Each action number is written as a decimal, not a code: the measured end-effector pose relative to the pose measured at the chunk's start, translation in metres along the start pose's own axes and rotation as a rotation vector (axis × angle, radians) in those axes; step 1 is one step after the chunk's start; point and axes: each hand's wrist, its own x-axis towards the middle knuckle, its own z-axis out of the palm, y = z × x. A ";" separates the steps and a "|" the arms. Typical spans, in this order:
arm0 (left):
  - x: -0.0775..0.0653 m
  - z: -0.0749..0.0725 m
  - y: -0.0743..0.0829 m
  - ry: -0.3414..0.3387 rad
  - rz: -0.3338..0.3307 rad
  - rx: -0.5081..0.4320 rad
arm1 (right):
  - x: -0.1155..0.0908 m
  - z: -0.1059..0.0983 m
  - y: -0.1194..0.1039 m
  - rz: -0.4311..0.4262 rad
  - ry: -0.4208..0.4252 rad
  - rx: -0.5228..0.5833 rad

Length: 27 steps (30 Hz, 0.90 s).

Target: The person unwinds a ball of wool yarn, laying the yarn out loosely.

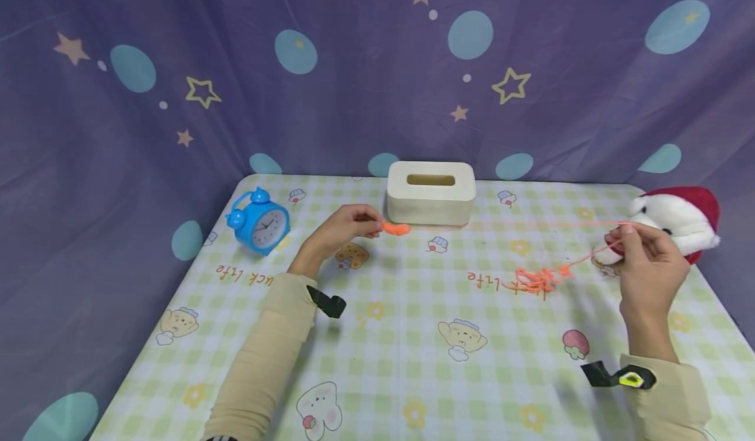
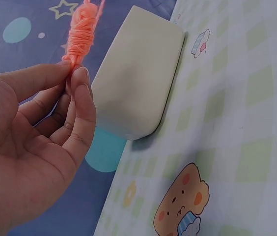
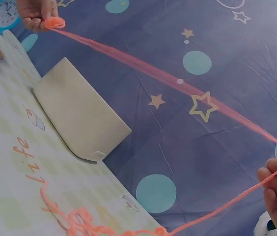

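Between thumb and fingertips my left hand (image 1: 352,223) pinches one end of a small wound bundle of orange yarn (image 2: 81,37), held above the table. From that bundle a strand runs far to the right, up to my right hand (image 1: 651,257), which pinches it between thumb and fingers. In the right wrist view the stretched strand (image 3: 143,68) looks blurred. A second length slopes down from my right hand to a loose, tangled heap of orange yarn (image 1: 537,280) on the table.
A cream tissue box (image 1: 431,205) stands at the back middle. At the back left is a blue alarm clock (image 1: 259,221). A white plush toy with a red hat (image 1: 678,218) lies behind my right hand. Patterned cloth covers the table (image 1: 377,362); a purple curtain (image 1: 366,87) hangs behind.
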 end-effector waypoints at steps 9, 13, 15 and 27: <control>0.000 0.001 0.002 0.003 -0.001 0.004 | -0.004 -0.009 0.010 0.074 -0.064 -0.476; 0.000 0.002 0.004 -0.002 0.003 -0.004 | -0.006 -0.013 0.015 0.138 -0.159 -0.767; 0.000 0.003 0.004 -0.007 0.004 -0.018 | -0.007 -0.016 0.018 0.160 -0.219 -0.859; 0.001 0.008 0.003 -0.026 -0.013 -0.061 | -0.011 -0.022 0.040 0.157 -0.492 -1.072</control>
